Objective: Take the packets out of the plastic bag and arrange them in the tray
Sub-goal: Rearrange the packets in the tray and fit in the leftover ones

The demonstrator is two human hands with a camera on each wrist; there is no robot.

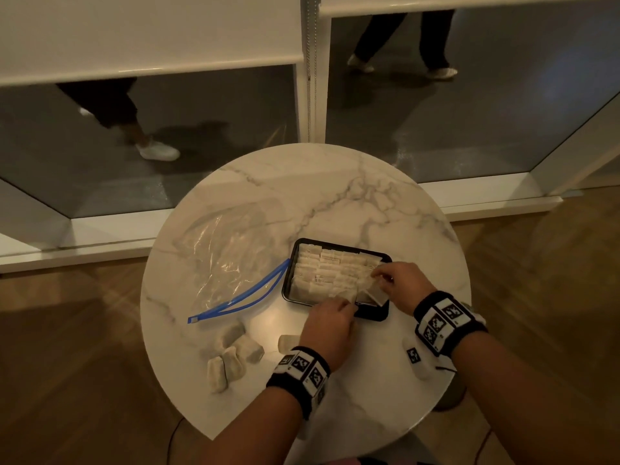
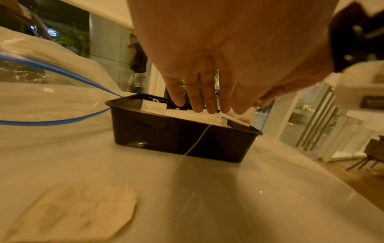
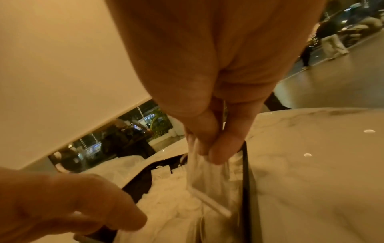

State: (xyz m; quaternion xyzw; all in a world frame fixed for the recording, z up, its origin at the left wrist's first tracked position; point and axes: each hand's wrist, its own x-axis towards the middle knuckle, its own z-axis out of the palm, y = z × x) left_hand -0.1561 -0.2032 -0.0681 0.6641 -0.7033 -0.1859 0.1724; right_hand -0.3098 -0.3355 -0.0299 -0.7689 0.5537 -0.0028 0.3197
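A black tray (image 1: 371,317) on the round marble table holds rows of white packets (image 1: 322,266). My right hand (image 1: 379,273) pinches one white packet (image 1: 365,284) between thumb and fingers over the tray's right end; the right wrist view shows that grip (image 3: 207,152) on the packet (image 3: 209,180). My left hand (image 1: 349,305) reaches over the tray's near wall. Its straight fingers (image 2: 207,105) rest on the packets inside the tray (image 2: 176,136). The clear plastic bag (image 1: 228,256) with a blue zip lies flat to the left of the tray, mouth toward it.
Several loose packets (image 1: 235,350) lie near the table's front left, and one more (image 1: 288,342) sits beside my left wrist. A thin string (image 2: 197,143) hangs over the tray's near wall. Behind the table is a glass wall with people walking outside.
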